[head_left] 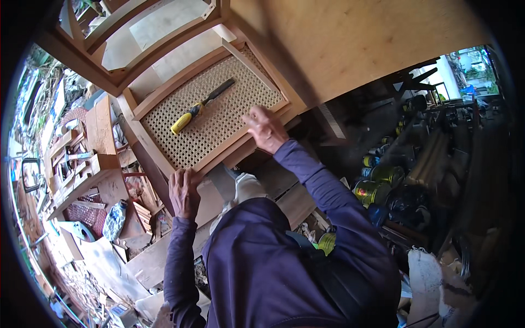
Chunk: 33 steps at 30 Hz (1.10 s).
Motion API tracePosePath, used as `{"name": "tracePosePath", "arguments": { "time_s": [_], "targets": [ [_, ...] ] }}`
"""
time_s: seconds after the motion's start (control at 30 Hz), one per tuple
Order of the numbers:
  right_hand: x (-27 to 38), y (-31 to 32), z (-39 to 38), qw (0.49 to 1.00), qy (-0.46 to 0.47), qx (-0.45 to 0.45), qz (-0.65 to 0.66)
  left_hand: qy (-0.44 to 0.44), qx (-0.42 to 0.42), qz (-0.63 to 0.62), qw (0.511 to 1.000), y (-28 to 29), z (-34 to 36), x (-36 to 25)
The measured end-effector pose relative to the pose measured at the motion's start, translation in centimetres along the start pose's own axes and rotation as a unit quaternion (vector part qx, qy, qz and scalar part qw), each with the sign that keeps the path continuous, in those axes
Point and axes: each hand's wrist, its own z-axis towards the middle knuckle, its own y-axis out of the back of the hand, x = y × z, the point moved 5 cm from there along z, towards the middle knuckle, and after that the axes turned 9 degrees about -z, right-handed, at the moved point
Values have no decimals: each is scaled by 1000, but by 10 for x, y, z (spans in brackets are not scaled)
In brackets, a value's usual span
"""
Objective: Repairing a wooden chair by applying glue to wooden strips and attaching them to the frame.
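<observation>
A wooden chair frame (143,130) with a woven cane seat (210,117) lies in front of me. On the cane rests a chisel (188,118) with a yellow and black handle, its dark blade pointing to the far right. Along the seat's right side runs a thin wooden strip (250,66). My left hand (184,194) has its fingers bent over the near left corner of the seat frame. Near the right front edge, my right hand (265,129) hovers with fingers curled and somewhat blurred; anything between them is too small to make out.
A broad wooden panel (372,44) reaches over the right of the chair. Wood offcuts and a hammer (80,156) lie at left beside a blue-and-white bag (114,220). Several cans (367,191) and dark clutter fill the right side.
</observation>
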Motion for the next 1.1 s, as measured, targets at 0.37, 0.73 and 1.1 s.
{"name": "tracePosePath", "arguments": {
  "time_s": [0.37,0.73,1.1],
  "targets": [
    [-16,16,-37,992,-8,-2,-126,-2,7,3,1000,-2,-1,4],
    [-28,4,-33,997,23,-44,-64,-39,-3,3,999,7,2,-3],
    [-28,7,-41,997,14,-43,-56,-38,-7,6,999,-2,-16,1]
  ]
}}
